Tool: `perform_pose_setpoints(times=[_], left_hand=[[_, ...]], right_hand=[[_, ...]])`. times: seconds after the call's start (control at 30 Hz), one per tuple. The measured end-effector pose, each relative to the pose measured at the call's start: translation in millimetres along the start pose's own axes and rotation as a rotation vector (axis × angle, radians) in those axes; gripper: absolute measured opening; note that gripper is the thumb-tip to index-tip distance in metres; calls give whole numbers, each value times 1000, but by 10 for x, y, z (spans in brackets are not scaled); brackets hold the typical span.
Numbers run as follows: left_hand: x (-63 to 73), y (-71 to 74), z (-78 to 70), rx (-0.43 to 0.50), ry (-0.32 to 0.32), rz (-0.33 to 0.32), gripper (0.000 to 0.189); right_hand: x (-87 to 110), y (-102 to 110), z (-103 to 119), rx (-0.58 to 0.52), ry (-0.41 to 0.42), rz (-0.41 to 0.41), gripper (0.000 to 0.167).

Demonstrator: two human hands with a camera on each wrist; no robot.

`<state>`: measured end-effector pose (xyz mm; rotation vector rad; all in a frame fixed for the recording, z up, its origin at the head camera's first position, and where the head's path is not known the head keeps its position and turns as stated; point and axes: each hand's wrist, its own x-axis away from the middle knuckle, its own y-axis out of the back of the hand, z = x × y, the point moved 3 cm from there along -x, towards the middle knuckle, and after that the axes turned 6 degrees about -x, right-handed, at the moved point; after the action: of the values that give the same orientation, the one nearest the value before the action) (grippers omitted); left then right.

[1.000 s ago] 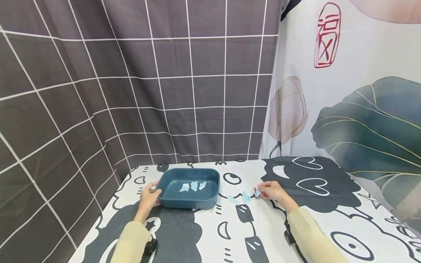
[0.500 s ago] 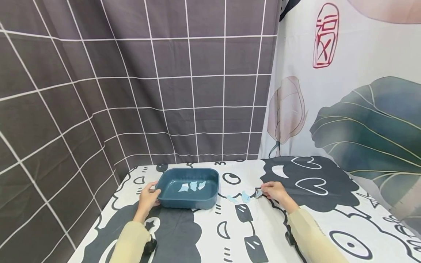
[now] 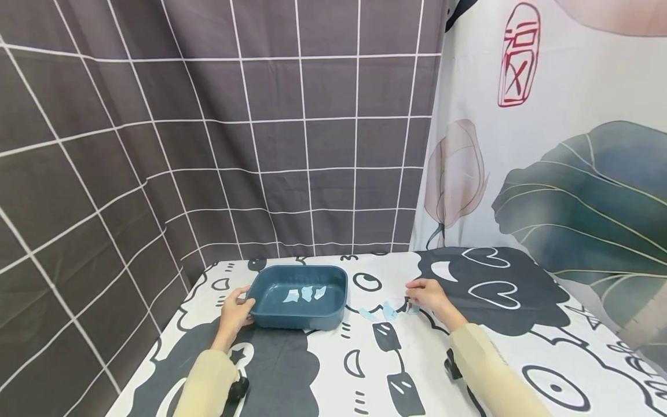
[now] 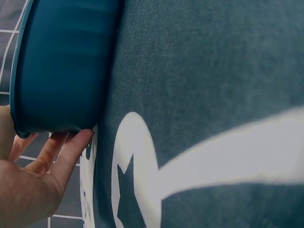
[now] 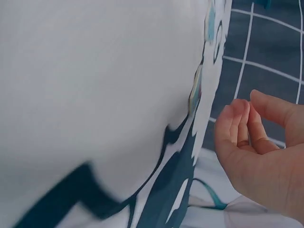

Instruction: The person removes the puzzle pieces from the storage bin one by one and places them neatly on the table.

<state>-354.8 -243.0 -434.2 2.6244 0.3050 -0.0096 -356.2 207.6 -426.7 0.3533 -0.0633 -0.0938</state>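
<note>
A dark teal plastic basin (image 3: pixel 299 322) stands on the table with three small light-blue, irregular flat pieces (image 3: pixel 307 293) on its floor. My left hand (image 3: pixel 234 315) holds its left end, thumb at the rim and fingers below it; in the left wrist view, fingers (image 4: pixel 71 154) touch the basin's underside (image 4: pixel 61 71). To the basin's right, three similar pieces (image 3: pixel 389 311) lie in a row. My right hand (image 3: pixel 431 298) is raised just above the rightmost piece (image 3: pixel 414 310). The right wrist view shows that hand (image 5: pixel 261 161) loosely curled, nothing visible between thumb and fingers.
A cloth with black-and-white cartoon faces (image 3: pixel 354 341) covers the table. Behind it hangs a dark curtain with a white grid (image 3: pixel 328 191). A pale curtain with leaf and flower prints (image 3: pixel 469 191) hangs at the right.
My right hand first held the rightmost piece, its red mark turning out of sight. Now the piece lies on the cloth and the hand is slightly higher. Left hand and basin stay put.
</note>
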Motion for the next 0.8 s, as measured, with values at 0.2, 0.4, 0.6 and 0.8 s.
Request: perform_pose_setpoints(times=[0.2,0.4,0.6,0.8], left_hand=[[12,-15,-24,-2,4,-8,47],[-1,-27,-40,-11,-12,-7,48],[-3,1,-20,-16,-6,-17,48],[5,-3,-18,-11,13,-18,48]], right_hand=[[-123,-168,179,42,46,37,32],[-190,-362,387,-23,105,76,33],[-234,-691,579,-108,181,83,32],[-226,-1036,800,-164,247,101,32]])
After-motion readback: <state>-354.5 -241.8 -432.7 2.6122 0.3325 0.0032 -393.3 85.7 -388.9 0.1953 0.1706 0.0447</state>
